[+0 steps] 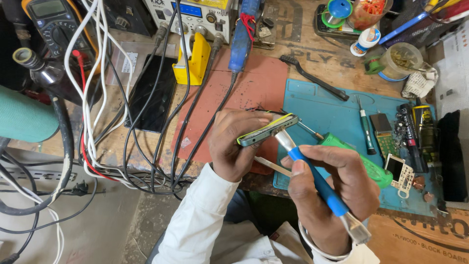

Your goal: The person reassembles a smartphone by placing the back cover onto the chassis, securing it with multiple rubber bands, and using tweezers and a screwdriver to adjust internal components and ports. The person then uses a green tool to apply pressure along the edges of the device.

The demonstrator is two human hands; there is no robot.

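Head view, nearest first: white sleeves, then two bare hands raised above the front edge of a worn plywood workbench (337,61). Left hand (234,146) curled shut around a small phone (268,129) held edge-up, thumb along the top, fingers wrapped beneath. Right hand (337,190) closed around a blue-handled tool (317,183), metal tip touching the underside of the phone, flat metal end poking out below the wrist; a green-handled screwdriver (364,161) tucked in the same grip, shaft running up behind the phone. Phone in the air, over the seam between a red mat (254,85) and a teal mat (327,115).

Just right of the hands, on the teal mat: a small white frame part (403,173), a circuit board (383,134), a slim screwdriver (365,129), a black cylinder with red print (409,134). Lower right, a cardboard box (420,234) against the bench.

Left, a tangle of white, black and red cables (112,132) spilling off the edge toward a grey concrete floor (97,230); a dark phone screen (154,95) flat on the wood; a green cylinder (24,117) at the far left.

Farther back: a black brush (312,76), a yellow stand (195,61), a blue soldering handle (244,36), a multimeter (53,22), a bench power unit (195,14), a white glue bottle (365,40), a clear jar (398,61).
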